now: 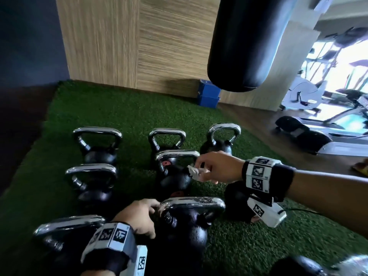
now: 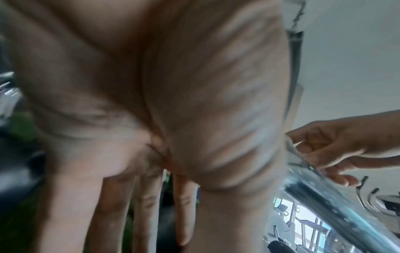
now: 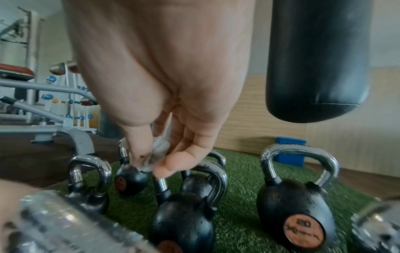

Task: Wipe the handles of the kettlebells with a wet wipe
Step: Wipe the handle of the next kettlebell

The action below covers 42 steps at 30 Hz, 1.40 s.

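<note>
- Kettlebells [image 1: 173, 176], black with chrome handles, stand in rows on the green turf [image 1: 129, 112], under a hanging punching bag [image 1: 249, 42].
- Nearest kettlebell handle [image 1: 192, 204]: the left hand [image 1: 137, 218] touches its left end; whether those fingers grip it, I cannot tell.
- Right hand [image 1: 217, 166] pinches the crumpled wet wipe [image 1: 194, 172] beside the middle handle [image 1: 177, 154].
- Progress I cannot judge; several handles probably remain.

You face a wood-grain panelled wall [image 1: 139, 42] behind green artificial turf [image 1: 123, 116]. A black punching bag [image 1: 247, 42] hangs at upper right above stacked blue boxes [image 1: 208, 94]. Bright windows [image 1: 336, 62] light treadmills [image 1: 326, 126] at the right edge.
</note>
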Available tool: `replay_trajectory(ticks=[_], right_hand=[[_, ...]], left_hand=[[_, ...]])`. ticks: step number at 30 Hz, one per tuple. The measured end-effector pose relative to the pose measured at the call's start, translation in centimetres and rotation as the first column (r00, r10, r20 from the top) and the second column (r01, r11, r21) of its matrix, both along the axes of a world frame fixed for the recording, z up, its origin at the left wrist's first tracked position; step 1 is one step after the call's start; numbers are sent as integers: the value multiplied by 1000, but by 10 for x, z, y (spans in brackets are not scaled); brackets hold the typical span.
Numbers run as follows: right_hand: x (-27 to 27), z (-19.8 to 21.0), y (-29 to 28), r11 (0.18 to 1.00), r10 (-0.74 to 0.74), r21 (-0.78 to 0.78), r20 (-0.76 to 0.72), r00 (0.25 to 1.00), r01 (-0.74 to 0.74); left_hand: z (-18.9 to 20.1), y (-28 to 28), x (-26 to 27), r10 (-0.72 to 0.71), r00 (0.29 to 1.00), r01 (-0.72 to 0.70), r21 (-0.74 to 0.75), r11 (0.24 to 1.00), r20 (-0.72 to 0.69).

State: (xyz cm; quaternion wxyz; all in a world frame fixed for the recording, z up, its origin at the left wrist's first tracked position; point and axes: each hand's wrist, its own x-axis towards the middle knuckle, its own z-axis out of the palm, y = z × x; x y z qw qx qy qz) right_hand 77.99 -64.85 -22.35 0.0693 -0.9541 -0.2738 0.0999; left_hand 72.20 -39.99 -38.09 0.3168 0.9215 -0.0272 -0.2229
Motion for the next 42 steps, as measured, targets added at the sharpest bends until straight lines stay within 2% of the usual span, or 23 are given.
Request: replay_trajectory(ticks=[2,7,10,13,17,23,30,34,38,42], right_hand=[[-21,2,-2,999,-34,14,35,999,34],[-54,-1,-14,988,-144,75,118,982,136],[-65,-2,-17,985,-133,134,169,977,111],[-75,-7,-21,949,-135,299,105,985,98],[-78,-17,-29,950,-64,311,164,984,10],[-61,-26,-47,954,-21,300,173,985,-32],[-54,-26,-57,924,73,362,157,985,-127],[-60,-28,-50,920,136,354,112,984,-167],[-63,-31,-31,921,189,314,151,970,-228],[-68,-40,-24,956,112,262,83,990,-130]], left_hand=[[-10,-10,-10,-26,999,25,-30,999,-39],[-29,-25,-24,60,998,-63,-194,979,-22],[-41,-32,-28,88,996,-77,-274,959,29],[-53,-41,-35,99,989,-53,-360,931,109],[-63,-46,-39,186,952,-73,-410,909,243],[-63,-48,-39,238,915,-104,-378,920,327],[-63,-57,-50,333,884,-251,-269,930,327],[-59,-57,-52,312,897,-263,-189,946,315],[-54,-54,-51,286,917,-252,-155,955,279],[-51,-49,-49,244,932,-216,-131,968,266]])
